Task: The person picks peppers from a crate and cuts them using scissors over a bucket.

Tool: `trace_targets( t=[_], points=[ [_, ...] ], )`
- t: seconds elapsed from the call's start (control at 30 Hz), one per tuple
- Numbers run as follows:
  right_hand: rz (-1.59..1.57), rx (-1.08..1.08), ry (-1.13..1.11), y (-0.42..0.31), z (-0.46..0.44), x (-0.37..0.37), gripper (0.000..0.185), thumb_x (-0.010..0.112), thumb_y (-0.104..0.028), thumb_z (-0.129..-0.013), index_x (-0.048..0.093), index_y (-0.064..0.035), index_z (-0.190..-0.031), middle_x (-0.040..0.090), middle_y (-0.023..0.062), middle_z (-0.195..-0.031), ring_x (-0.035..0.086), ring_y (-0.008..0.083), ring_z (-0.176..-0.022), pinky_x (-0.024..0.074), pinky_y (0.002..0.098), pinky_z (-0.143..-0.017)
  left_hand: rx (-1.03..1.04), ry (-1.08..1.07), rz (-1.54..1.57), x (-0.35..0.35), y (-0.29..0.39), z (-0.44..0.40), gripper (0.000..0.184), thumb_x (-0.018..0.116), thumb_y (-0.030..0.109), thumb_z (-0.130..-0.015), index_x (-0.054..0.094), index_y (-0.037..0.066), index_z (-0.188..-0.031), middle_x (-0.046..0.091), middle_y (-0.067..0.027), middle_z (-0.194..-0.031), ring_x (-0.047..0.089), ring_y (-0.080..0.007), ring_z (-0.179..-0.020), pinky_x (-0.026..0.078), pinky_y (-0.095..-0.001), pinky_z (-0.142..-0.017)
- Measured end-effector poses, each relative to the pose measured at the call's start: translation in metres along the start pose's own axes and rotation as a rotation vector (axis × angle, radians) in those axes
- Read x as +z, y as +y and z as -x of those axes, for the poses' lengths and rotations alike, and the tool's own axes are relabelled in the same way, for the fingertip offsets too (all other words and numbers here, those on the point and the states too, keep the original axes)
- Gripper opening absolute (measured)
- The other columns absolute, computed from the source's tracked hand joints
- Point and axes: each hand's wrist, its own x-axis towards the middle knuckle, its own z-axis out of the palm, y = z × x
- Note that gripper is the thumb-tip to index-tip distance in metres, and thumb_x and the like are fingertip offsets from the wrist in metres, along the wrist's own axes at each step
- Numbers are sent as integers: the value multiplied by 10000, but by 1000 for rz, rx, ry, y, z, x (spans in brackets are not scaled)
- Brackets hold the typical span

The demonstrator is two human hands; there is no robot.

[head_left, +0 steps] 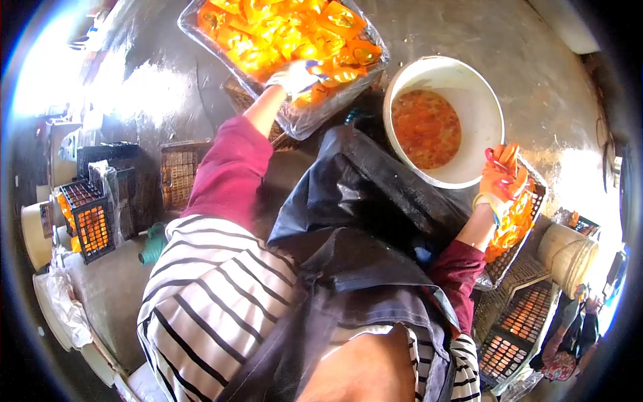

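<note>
My left hand (295,78), in a white and blue glove, reaches into a plastic-lined crate (303,122) heaped with shiny orange peppers (288,37). Its fingers curl at an orange pepper (329,75) by the crate's near edge; glare blurs the contact. On the other side, my right hand (502,179) wears an orange glove with fingers bent. What is inside them, if anything, blends with the glove's red and orange. This hand is beside the rim of a white bucket (481,94) and above a crate of orange pieces (513,224). Reddish-orange bits (426,129) lie in the bucket.
Dark fabric (362,194) covers my lap between the crates. Black crates (94,224) with orange contents stand at left, near a green object (154,244). More crates (516,321) and a pale bucket (568,258) are at right. Another person (569,342) is at the far right.
</note>
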Motion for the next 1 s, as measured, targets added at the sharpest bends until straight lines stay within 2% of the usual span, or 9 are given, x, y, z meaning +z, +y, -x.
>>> trace_targets(
  t=[0.1,0.13,0.2,0.23,0.33,0.47,0.8,0.97,1.0],
  points=[
    [139,33,237,13,8,66,353,526,-369,-850,567,-79,-1047,560,39,-1046,466,203,-788,381,365,-709,-75,91,1058,-4,-19,2,479,708,281,-785,556,78,-1192,586,-29,-1168,562,-226,-1039,545,-420,-748],
    [178,53,414,17,8,84,370,523,-392,-857,562,-86,-1060,559,38,-1058,459,201,-766,381,362,-692,24,170,1087,1,-16,2,464,682,236,-803,536,68,-1211,556,-43,-1206,533,-229,-1084,540,-429,-768],
    [69,200,-157,21,0,47,456,538,-332,-892,526,23,-1178,544,159,-1228,561,257,-1080,438,378,-939,235,319,1134,10,-8,3,441,632,146,-840,496,48,-1248,496,-71,-1281,476,-235,-1173,531,-446,-809],
    [256,123,-69,35,8,60,447,532,-325,-898,524,26,-1176,544,161,-1227,565,251,-1074,451,371,-919,344,384,911,15,4,2,449,601,77,-848,467,63,-1276,457,-76,-1315,449,-243,-1197,520,-444,-844],
    [723,161,82,44,9,56,409,453,-331,-942,523,-6,-1179,589,121,-884,598,204,-765,459,312,-647,-29,16,1873,3,98,31,511,660,188,-824,468,59,-1280,519,-106,-1241,484,-254,-1164,450,-353,-949],
    [663,350,84,51,13,66,369,420,-330,-964,538,-29,-1142,576,66,-741,574,154,-603,427,253,-521,215,-166,1296,33,173,26,339,654,204,-845,601,22,-1127,632,-43,-1061,584,-123,-973,457,-255,-877],
    [753,170,118,63,5,11,322,492,-282,-936,520,-87,-1190,583,14,-1029,581,142,-842,489,254,-650,485,-471,807,112,241,31,458,679,392,-796,610,79,-1124,643,-111,-1081,586,-221,-1026,417,-302,-922],
    [575,241,410,65,20,64,278,504,-259,-893,554,-122,-1131,598,10,-898,563,115,-677,448,221,-515,133,-311,404,73,251,47,494,664,482,-777,634,66,-1043,653,-146,-1017,608,-268,-975,454,-344,-854],
    [571,233,420,63,20,63,280,493,-249,-896,551,-125,-1140,599,12,-898,560,111,-672,446,221,-515,181,12,493,111,234,27,481,655,491,-782,645,65,-1004,662,-164,-953,620,-279,-929,457,-355,-827]
  ],
)
